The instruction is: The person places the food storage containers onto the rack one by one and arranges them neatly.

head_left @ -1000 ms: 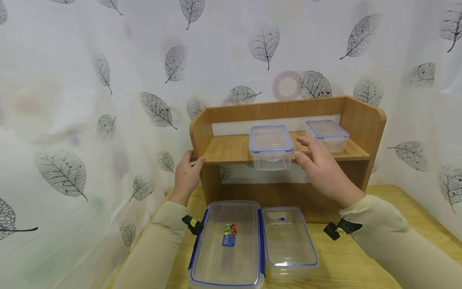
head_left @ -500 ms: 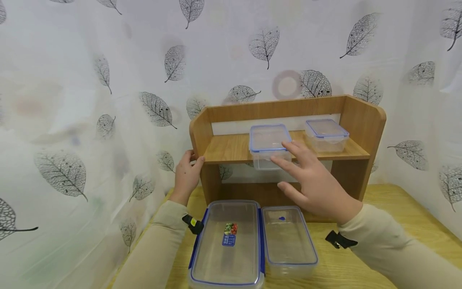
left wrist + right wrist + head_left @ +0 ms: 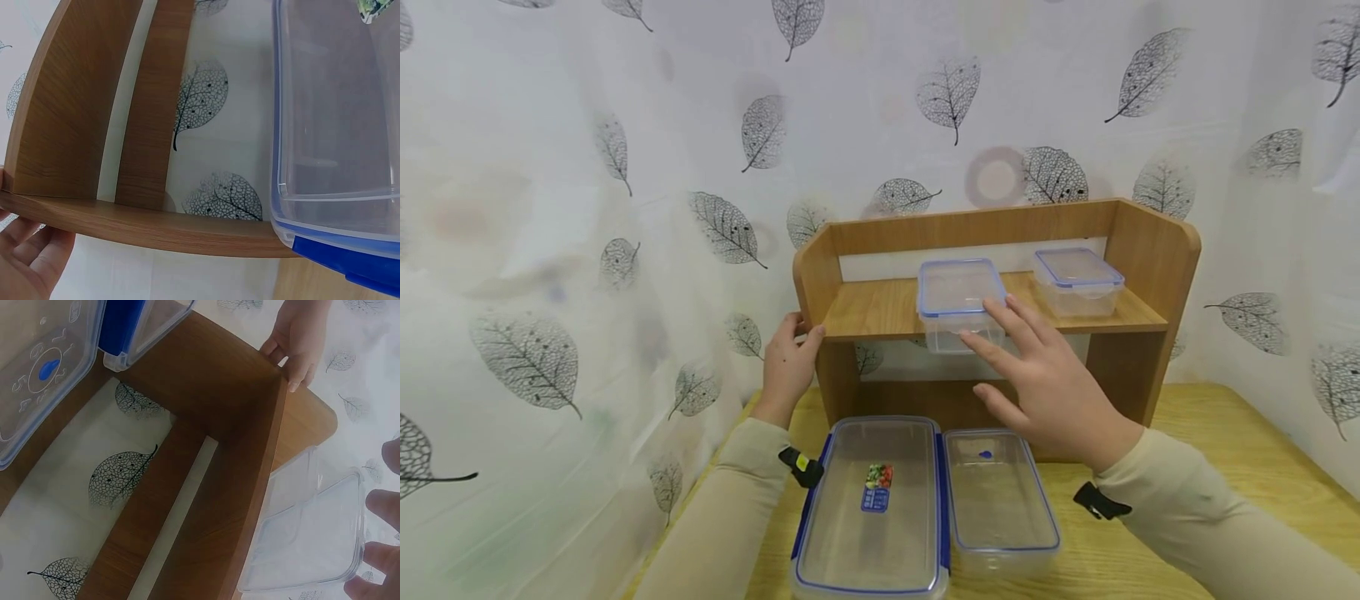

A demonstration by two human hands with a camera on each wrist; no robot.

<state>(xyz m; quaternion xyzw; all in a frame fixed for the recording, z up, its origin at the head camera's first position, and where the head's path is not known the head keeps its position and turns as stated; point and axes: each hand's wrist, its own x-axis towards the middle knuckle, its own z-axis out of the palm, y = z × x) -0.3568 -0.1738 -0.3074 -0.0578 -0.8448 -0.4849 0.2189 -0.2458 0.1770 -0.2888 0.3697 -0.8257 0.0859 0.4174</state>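
Observation:
My left hand grips the left side of a wooden desktop shelf, thumb at the front edge. In the right wrist view, that left hand pinches the shelf's edge. A clear lidded food container with blue trim sits on the upper board, its front overhanging the edge. My right hand is spread at the container's front right corner, fingers overlapping it in the head view. In the right wrist view, fingertips lie close to the container; whether they touch it, I cannot tell.
A second lidded container stands at the right end of the upper board. On the yellow wooden table, a large container with blue clips lies beside a smaller one. A leaf-print curtain hangs behind.
My right hand has moved left and down, from the container's right side to its front right corner, and its fingers have spread. The left hand and the containers have stayed put.

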